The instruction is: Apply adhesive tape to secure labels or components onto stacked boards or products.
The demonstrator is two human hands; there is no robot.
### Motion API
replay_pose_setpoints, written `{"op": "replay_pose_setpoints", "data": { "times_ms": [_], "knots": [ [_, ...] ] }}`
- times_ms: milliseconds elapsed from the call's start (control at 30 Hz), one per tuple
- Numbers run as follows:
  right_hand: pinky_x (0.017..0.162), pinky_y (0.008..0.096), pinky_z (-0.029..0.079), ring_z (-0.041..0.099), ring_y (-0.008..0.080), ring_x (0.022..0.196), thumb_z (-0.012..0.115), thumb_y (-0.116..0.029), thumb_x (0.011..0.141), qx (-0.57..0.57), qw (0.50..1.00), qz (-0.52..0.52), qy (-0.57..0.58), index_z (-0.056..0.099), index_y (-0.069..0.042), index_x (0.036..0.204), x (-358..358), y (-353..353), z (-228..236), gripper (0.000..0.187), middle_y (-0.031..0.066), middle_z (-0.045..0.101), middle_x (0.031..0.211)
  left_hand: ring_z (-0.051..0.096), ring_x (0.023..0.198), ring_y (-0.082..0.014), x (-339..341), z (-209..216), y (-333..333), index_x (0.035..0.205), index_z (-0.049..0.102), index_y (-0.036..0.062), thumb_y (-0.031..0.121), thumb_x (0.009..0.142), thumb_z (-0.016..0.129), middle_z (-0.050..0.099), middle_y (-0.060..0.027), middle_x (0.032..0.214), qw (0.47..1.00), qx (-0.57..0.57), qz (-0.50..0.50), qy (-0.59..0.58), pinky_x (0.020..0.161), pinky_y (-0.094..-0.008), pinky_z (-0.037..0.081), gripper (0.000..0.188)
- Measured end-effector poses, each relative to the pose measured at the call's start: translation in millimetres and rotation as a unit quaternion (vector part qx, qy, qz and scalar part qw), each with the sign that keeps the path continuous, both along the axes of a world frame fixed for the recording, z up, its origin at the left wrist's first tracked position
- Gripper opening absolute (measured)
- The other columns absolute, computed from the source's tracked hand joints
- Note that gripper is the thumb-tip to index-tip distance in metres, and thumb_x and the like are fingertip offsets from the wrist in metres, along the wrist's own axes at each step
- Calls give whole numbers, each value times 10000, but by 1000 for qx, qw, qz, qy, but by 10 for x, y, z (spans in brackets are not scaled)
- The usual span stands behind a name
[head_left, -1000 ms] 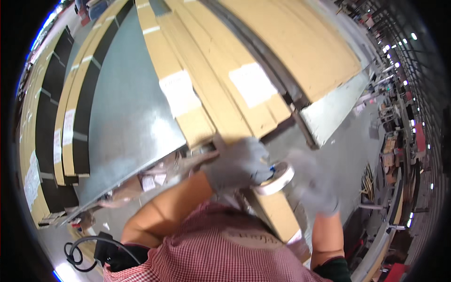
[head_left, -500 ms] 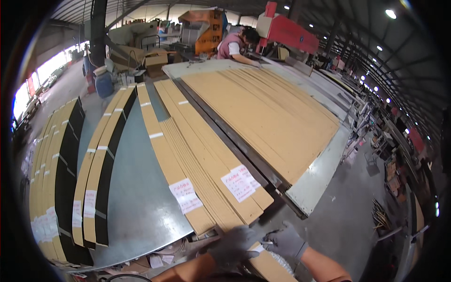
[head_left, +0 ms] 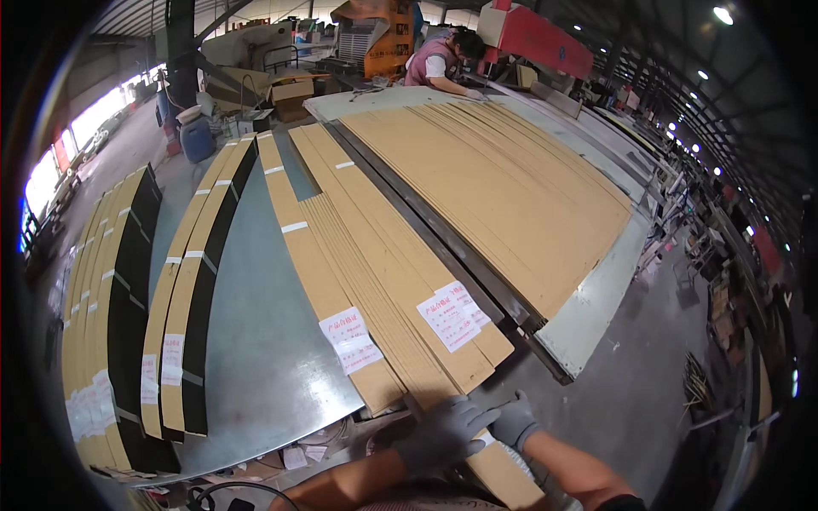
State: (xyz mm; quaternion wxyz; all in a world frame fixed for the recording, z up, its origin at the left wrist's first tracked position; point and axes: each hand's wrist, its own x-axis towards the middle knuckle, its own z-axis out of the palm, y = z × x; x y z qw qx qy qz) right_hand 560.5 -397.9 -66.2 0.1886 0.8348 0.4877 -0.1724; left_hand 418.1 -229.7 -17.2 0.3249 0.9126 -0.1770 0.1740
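My left hand (head_left: 445, 433) wears a grey glove and lies flat on the near end of a long tan board bundle (head_left: 375, 281). My right hand (head_left: 513, 421), also gloved, grips the same end from the right side. The bundle runs away from me across a metal table (head_left: 256, 341) and carries a white label (head_left: 452, 314). A second labelled bundle (head_left: 315, 272) lies just to its left.
Dark-edged stacks of strips (head_left: 183, 341) stand at the left. A wide spread of tan boards (head_left: 494, 179) covers the table to the right. A person in a pink top (head_left: 434, 64) works at an orange and red machine at the far end. Grey floor (head_left: 648, 383) lies to the right.
The view has tilted up from my chest and hands to the whole table. The tape roll seen by my hands a second ago is out of sight; both hands now rest on the bundle's end.
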Motion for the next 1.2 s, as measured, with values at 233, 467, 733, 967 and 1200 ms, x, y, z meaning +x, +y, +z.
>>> {"op": "replay_pose_setpoints", "data": {
  "times_ms": [233, 467, 733, 967, 1200],
  "knots": [
    [648, 340, 508, 657, 179, 768, 587, -361, 927, 327, 702, -393, 496, 648, -22, 1094, -26, -358, 197, 383, 56, 707, 911, 637, 741, -292, -535, -71, 128, 813, 691, 43, 350, 782, 664, 628, -130, 777, 967, -117, 116, 192, 656, -401, 522, 309],
    [804, 249, 441, 544, 100, 886, 574, -319, 962, 315, 613, -317, 652, 613, 3, 1120, -8, -715, 296, 360, 33, 617, 987, 635, 1024, -296, -627, -1231, -909, 1221, 618, 65, 451, 973, 473, 645, -186, 1141, 895, -385, 88, 207, 852, -375, 523, 481],
    [657, 202, 402, 488, 44, 738, 597, -307, 943, 338, 614, -383, 602, 620, -56, 1023, -364, -1098, 131, 264, -38, 593, 881, 637, 1009, -335, -578, -825, -709, 1182, 630, 32, 439, 962, 455, 645, -194, 1140, 975, -82, 28, 204, 908, -432, 482, 495],
    [600, 246, 419, 494, 44, 730, 620, -191, 916, 424, 720, -289, 468, 677, -26, 1057, -342, -739, 629, 225, -62, 578, 831, 609, 802, -376, -556, -568, -155, 930, 641, 24, 449, 680, 729, 646, -191, 862, 982, 45, -7, 185, 722, -466, 486, 501],
    [1036, 555, 311, 602, 290, 846, 609, -281, 878, 354, 904, 110, 214, 693, -143, 999, -375, -166, 1518, 201, 80, 637, 836, 593, 631, -207, -587, 420, -147, 835, 645, 42, 272, 871, 654, 586, -115, 739, 714, -611, 123, 319, 606, -275, 489, 233]
  ]
}}
